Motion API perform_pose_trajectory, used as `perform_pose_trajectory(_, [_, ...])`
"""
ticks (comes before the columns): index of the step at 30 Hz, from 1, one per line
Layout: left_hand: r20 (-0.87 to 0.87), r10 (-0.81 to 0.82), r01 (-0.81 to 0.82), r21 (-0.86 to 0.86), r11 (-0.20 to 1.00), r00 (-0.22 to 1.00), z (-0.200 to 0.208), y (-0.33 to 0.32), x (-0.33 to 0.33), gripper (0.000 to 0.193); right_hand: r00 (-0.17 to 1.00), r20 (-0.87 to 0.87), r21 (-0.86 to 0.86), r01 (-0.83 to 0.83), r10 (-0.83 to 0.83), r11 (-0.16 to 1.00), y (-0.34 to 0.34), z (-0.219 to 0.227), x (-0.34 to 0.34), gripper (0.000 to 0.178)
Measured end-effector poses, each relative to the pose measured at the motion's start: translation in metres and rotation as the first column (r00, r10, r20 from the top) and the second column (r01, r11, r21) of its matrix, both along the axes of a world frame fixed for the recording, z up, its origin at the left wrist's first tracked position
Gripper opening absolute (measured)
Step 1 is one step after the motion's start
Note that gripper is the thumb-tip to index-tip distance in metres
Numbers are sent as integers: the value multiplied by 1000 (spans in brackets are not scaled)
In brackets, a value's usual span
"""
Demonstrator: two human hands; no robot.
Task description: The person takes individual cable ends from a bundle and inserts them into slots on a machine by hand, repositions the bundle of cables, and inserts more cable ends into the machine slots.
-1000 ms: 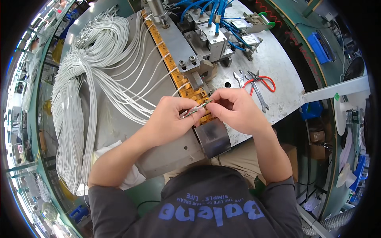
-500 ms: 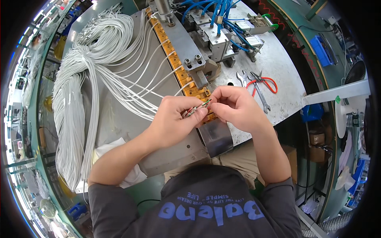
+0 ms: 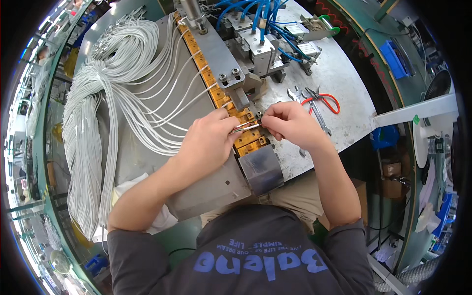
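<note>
My left hand [image 3: 209, 140] is closed around a white cable [image 3: 247, 128] close to its end, just above the orange-yellow fixture strip [image 3: 251, 148]. The cable end points to the right across a slot in the strip. My right hand [image 3: 292, 125] pinches at the tip of that cable with thumb and forefinger. The fine wires at the tip are mostly hidden by the fingers. Other white cables [image 3: 164, 110] run from the left into slots farther up the strip.
A large bundle of white cables [image 3: 84, 152] covers the left of the table. Beyond my hands stands a metal press [image 3: 216, 54] with blue air hoses [image 3: 265, 17]. To the right lie red-handled pliers [image 3: 327, 101] and a wrench [image 3: 322, 118]. A dark metal block [image 3: 263, 169] ends the strip.
Both hands have come down over the strip, the left one turning palm-down. The cable end now lies across a slot; the coloured wires seen between my fingers before are hidden.
</note>
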State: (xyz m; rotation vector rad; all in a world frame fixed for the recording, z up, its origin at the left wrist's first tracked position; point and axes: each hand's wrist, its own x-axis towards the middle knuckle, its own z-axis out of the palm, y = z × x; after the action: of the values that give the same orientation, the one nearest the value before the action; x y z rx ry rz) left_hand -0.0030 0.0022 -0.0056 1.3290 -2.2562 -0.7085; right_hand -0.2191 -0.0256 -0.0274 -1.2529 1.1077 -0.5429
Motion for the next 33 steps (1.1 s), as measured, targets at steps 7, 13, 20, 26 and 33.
perform_pose_trajectory(7, [118, -21, 36, -127, 991, 993, -4, -2, 2, 8, 997, -66, -201, -60, 47, 978, -13, -12, 4, 16])
perform_pose_trajectory(13, [125, -25, 49, -194, 980, 992, -2, 3, 1, 8, 997, -3, -125, -72, 73, 989, -14, -22, 4, 18])
perform_pose_trajectory(20, [-320, 114, 64, 495, 867, 940, 8, -8, 13, 14, 986, 162, -209, 7, 28, 978, 10, 14, 2, 10])
perform_pose_trajectory(26, [-547, 214, -69, 274, 959, 809, 10, -5, -1, 10, 994, 114, -216, 19, 6, 976, 13, 19, 11, 11])
perform_pose_trajectory(33, [-362, 24, 50, 195, 980, 932, 18, 3, -1, 9, 982, 170, -168, -53, 82, 984, 17, 28, 10, 10])
